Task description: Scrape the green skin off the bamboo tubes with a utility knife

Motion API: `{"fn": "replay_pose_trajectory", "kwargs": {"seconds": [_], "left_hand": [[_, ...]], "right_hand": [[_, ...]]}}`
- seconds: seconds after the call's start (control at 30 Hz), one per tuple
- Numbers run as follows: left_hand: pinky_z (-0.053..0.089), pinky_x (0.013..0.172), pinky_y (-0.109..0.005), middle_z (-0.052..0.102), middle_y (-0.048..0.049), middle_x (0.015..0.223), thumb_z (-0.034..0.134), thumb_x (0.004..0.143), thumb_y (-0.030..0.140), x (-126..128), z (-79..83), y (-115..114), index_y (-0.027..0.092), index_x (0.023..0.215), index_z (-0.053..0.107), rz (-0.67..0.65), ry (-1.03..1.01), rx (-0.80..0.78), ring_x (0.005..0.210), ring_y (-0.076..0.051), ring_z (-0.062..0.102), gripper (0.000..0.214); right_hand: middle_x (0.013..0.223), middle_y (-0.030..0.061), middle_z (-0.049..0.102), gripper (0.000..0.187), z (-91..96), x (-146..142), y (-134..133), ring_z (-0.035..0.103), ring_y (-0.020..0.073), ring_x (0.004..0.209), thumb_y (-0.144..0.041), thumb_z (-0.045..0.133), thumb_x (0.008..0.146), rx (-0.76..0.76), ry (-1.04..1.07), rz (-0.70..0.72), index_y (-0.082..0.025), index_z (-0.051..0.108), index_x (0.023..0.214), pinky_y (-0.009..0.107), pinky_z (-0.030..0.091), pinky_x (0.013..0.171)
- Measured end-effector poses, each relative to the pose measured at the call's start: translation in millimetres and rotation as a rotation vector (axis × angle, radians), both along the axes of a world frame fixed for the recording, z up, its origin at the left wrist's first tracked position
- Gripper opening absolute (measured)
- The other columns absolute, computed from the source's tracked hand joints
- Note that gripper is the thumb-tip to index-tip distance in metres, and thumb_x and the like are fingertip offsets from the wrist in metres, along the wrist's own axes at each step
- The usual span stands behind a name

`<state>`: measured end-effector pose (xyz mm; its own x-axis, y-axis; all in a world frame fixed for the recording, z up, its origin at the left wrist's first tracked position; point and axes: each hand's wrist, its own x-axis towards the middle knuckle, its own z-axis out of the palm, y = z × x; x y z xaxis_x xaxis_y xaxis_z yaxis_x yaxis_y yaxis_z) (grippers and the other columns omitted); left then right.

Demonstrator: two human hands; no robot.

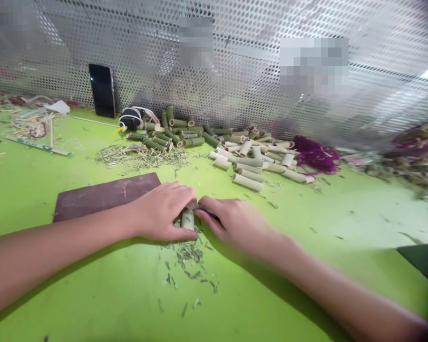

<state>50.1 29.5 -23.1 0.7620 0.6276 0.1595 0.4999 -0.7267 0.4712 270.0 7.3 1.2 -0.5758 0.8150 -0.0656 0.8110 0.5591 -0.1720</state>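
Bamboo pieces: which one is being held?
The pale piece in the left hand; the other pieces lie loose farther back, in neither hand.

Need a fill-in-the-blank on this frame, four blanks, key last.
The left hand holds a short tube over a table coloured ____.
The small tool is in the ____ hand.
Propped upright near the mesh wall is a black ____.
The tangled string right of the tube pile is ____.
Missing words: green; right; phone; purple.
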Motion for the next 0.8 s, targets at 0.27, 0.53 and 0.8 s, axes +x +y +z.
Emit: {"fn": "replay_pose_trajectory", "kwargs": {"seconds": [0.27, 0.53, 0.8], "left_hand": [[0.044, 0.080, -0.040, 0.059, -0.0062, 0.096, 0.064, 0.094, 0.059, -1.1, -4.9, 0.9, 0.020, 0.095, 0.051, -0.069, 0.004, 0.086, 0.089, -0.025, 0.052, 0.041], [0.048, 0.095, -0.047, 0.064, -0.0131, 0.119, 0.068, 0.089, 0.064, -3.5, -0.1, -3.3, 0.017, 0.133, 0.051, 0.022, 0.008, -0.033, 0.107, -0.031, 0.059, 0.066], [0.047, 0.100, -0.053, 0.064, -0.0156, 0.125, 0.070, 0.087, 0.064, -1.9, 0.2, -2.4, 0.018, 0.138, 0.048, 0.010, 0.001, -0.050, 0.113, -0.035, 0.059, 0.072]], "right_hand": [[0.071, 0.0002, 0.068, 0.027, -0.4, 7.4, -2.2, 0.055, 0.0117, 0.054, -0.032, 0.046, 0.107, -0.163, 0.131, 0.101, -0.019, 0.063, 0.091, 0.026, 0.035, 0.056], [0.068, 0.0009, 0.066, 0.028, -1.0, 10.4, -7.5, 0.053, 0.0134, 0.053, -0.032, 0.045, 0.107, 0.023, 0.018, 0.002, -0.018, 0.065, 0.095, 0.026, 0.032, 0.054], [0.071, 0.0014, 0.067, 0.026, -2.8, 0.4, -7.2, 0.058, 0.0154, 0.056, -0.031, 0.046, 0.107, 0.122, -0.007, 0.036, -0.019, 0.061, 0.090, 0.028, 0.035, 0.056]]}}
